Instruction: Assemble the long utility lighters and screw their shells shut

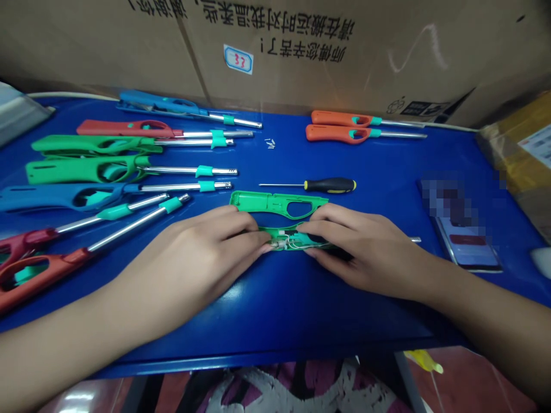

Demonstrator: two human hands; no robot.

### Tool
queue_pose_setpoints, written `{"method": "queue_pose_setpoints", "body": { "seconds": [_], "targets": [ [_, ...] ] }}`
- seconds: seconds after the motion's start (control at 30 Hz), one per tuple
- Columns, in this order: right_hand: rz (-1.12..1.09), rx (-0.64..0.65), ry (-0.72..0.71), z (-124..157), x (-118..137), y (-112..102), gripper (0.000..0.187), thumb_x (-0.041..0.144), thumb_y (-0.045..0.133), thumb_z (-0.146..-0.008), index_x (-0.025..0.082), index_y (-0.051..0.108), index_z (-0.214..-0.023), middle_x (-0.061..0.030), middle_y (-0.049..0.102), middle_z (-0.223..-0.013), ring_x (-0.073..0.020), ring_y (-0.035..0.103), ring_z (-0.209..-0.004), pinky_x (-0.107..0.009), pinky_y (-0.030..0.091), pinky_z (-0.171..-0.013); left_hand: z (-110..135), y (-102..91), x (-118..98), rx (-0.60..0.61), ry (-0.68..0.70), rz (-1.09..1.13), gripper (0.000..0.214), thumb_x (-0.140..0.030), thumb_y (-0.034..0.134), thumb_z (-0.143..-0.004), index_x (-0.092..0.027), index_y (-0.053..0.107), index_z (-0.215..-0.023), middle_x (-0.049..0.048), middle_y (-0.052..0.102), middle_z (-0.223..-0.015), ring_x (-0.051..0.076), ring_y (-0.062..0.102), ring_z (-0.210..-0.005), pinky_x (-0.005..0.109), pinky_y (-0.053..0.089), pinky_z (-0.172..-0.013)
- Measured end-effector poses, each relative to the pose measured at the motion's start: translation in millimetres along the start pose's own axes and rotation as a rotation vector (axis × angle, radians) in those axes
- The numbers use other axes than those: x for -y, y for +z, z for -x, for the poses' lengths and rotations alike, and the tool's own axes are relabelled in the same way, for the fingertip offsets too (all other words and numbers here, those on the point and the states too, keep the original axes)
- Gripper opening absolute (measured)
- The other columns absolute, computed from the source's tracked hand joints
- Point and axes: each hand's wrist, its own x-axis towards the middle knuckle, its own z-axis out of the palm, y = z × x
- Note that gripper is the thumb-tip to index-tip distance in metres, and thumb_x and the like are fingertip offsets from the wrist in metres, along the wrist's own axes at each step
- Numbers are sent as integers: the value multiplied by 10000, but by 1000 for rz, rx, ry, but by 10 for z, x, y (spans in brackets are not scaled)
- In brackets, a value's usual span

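Note:
Between my two hands lies an opened green gas lighter (pixel 286 241), its wires and small inner parts exposed. The fingers of my left hand (pixel 202 246) are closed on its left end. My right hand (pixel 365 246) grips its right part near a teal piece, and the metal tip of the tube shows past my wrist. Just behind it rests the loose green casing half (pixel 275 203), inner side up, near the fingers of both hands. A screwdriver (pixel 330 184) with a black and yellow handle lies beyond that. My fingers hide much of the lighter.
Several lighters in blue, red and green (pixel 86 170) lie along the left. Two orange lighters (pixel 338 134) lie at the back right. Small screws (pixel 270 143) sit mid-table. A phone (pixel 465 229) is on the right. A large cardboard box (pixel 279 74) stands along the back edge.

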Motion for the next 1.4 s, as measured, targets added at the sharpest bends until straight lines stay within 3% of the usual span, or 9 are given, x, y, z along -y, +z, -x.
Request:
{"method": "queue_pose_setpoints", "body": {
  "seconds": [0.4,0.73,1.4],
  "targets": [
    [-6,23,18,1,-4,-15,281,306,497,-1102,205,646,-1317,-109,727,-1269,-245,707,-1101,-366,569,-812,6,49,29,-59,-17,28,277,-285,525,-1111,-159,770,-1142,82,766,-1041,228,706,-911,357,577,-789],
    [0,2,15,7,-10,1,291,279,506,-1092,182,641,-1330,-104,722,-1254,-259,713,-1092,-378,574,-803,-35,102,34,-132,-77,200,161,-228,657,-1048,-138,785,-1087,63,759,-1004,183,718,-925,292,575,-861],
    [25,-22,6,48,-26,0,275,267,522,-1083,180,633,-1320,-86,721,-1230,-251,718,-1065,-367,559,-772,-32,105,35,-105,-146,279,185,-256,676,-1041,-146,799,-1126,48,762,-1034,155,733,-937,240,567,-862]
  ]
}}
